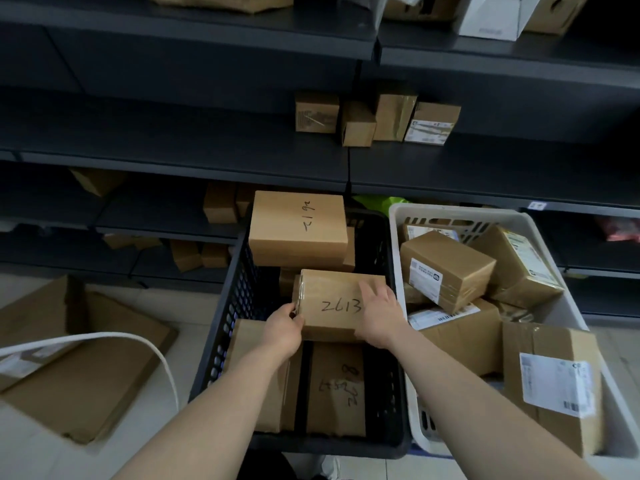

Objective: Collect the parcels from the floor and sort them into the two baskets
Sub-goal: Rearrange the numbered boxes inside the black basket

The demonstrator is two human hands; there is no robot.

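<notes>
Cardboard parcel marked 2613 point(330, 292) lies level in the middle of the black basket point(221, 327). It sits on top of a long scribbled box point(334, 386) and just in front of a larger box point(298, 226) at the far end. It seems to be held flat so that it settles squarely into the gap between them, writing upward.

The left grip point(284, 329) is curled round the parcel's near left corner and pinches it. The right grip point(379, 315) lies across the top right, its fingers nearly straight and spread, pressing down, not clasping. The parcel thus sits between the two, reaching away from both wrists.

Touching the black basket on the right, the white basket point(398, 237) holds labelled parcels. Flattened cardboard point(86, 358) lies on the floor to the left, and dark shelves point(173, 161) stand behind.
</notes>
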